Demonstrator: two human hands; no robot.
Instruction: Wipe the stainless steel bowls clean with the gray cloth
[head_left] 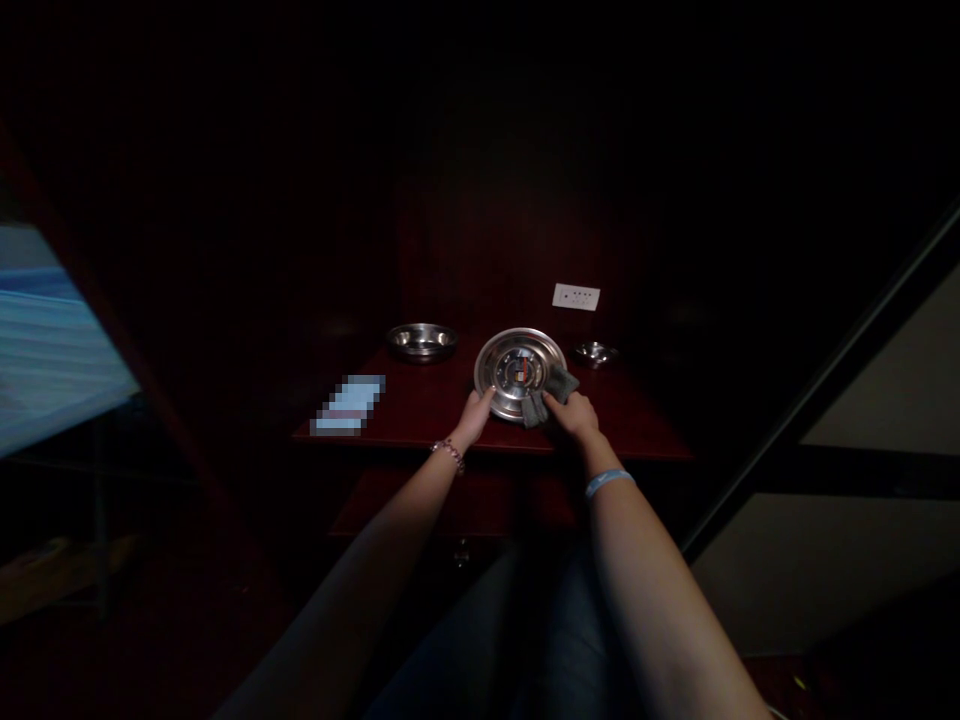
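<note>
A round, shiny metal plate [504, 352] is held tilted up above the dark red desk, a small label at its middle. My left hand [475, 415] grips its lower left rim, thumb on the face. My right hand [576, 412] is closed on a grey cloth [536, 408], which lies against the plate's lower right rim. Left of the plate, a wider metal dish [422, 342] stands on the desk. To the right, a smaller metal bowl [595, 354] sits near the back.
A pixelated flat light-coloured item [349, 404] lies at the desk's left front. On the back panel is a white socket plate [576, 297]. The desk's front edge [495, 446] runs below my hands, with a lower drawer front [461, 520]. Dark side panels flank the desk.
</note>
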